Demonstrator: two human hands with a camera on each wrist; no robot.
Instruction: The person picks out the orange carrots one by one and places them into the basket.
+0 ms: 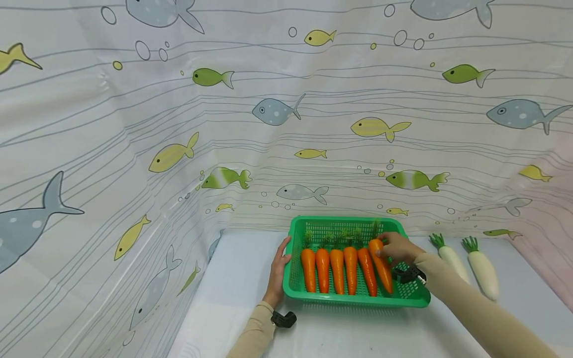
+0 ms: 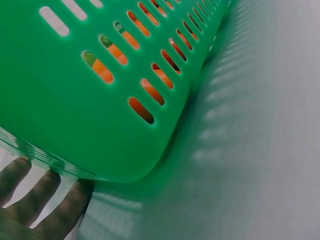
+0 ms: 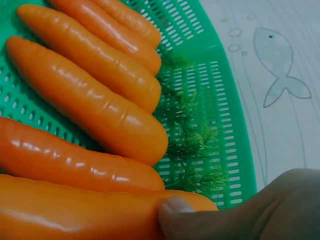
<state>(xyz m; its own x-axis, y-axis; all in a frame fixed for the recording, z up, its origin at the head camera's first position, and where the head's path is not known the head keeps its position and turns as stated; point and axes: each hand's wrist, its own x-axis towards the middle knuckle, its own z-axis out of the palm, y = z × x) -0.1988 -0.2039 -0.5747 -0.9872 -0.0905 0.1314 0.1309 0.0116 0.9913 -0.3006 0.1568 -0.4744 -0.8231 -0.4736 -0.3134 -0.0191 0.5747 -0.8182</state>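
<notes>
A green plastic basket (image 1: 331,298) holds several orange carrots (image 1: 337,271) lying side by side, their leafy tops toward the back wall. My right hand (image 1: 400,247) grips the rightmost carrot (image 1: 383,272) near its leafy end. In the right wrist view the thumb (image 3: 177,212) presses on this carrot (image 3: 90,207), while the other fingers are hidden. My left hand (image 1: 277,273) rests against the basket's left side. Its fingers (image 2: 65,207) look fairly straight in the left wrist view, touching the green rim from outside.
Two white radishes (image 1: 483,273) with green tops lie on the white table (image 1: 233,278), right of the basket and beyond the right forearm. A fish-patterned sheet (image 1: 304,169) stands close behind the basket and along the left side.
</notes>
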